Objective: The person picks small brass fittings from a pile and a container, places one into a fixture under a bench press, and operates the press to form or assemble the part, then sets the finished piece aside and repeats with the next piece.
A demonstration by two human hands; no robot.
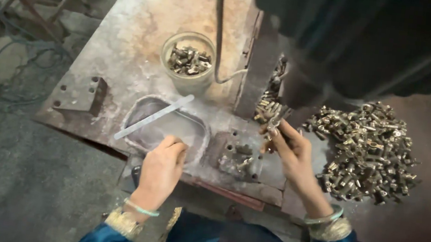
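My right hand (292, 148) pinches a small brass fitting (273, 123) under the dark head of a press machine (310, 45). My left hand (162, 166) rests with curled fingers on the near rim of a shallow oval metal tray (144, 108), holding nothing that I can see. A flat metal strip (154, 116) lies across the tray. A large heap of brass fittings (371, 152) lies just right of my right hand. A few loose fittings sit on the small steel plate (241, 159) between my hands.
A clear plastic tub (189, 61) with several fittings stands behind the tray. A cable (219, 40) runs down beside the machine column. The rusty steel table (128, 35) ends at the left, with a drilled bracket (80, 95) at its corner. Wires and scrap lie on the floor at left.
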